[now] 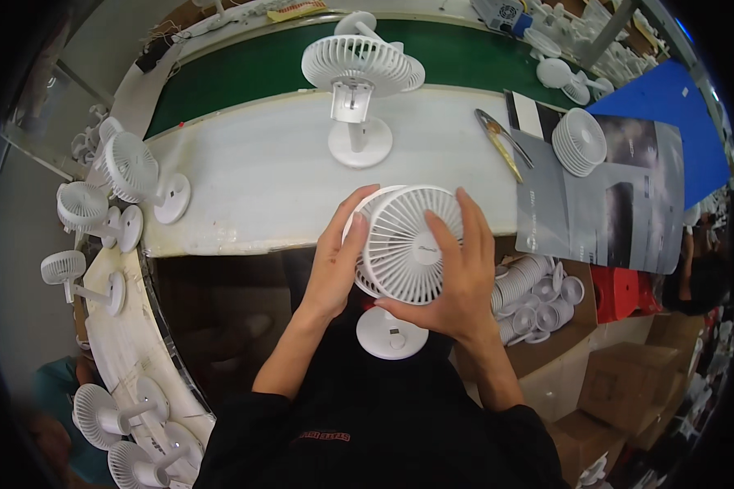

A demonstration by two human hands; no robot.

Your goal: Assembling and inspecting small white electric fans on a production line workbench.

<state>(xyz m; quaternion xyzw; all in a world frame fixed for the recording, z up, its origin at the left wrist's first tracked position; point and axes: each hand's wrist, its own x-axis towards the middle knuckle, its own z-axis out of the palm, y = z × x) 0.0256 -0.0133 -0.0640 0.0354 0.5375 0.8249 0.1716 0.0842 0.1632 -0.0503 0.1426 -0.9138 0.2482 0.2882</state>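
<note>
A white desk fan is held up in front of my body, its round base (391,332) showing below the head. The fan's front grille (404,244), with radial slats and a small hub, faces up toward me. Behind it the rim of the fan head (373,198) shows at the left, slightly offset from the grille. My left hand (332,262) is closed around the left side of the head, thumb near the grille's edge. With its fingers over the right side and thumb at the lower edge, my right hand (465,281) grips the grille. The blades are hidden.
Another white fan (357,65) stands on the white table (245,196), by a green conveyor belt (245,69). Pliers (501,138) and stacked grilles (579,140) lie to the right, above a carton of white parts (538,297). Several fans (130,167) line the left.
</note>
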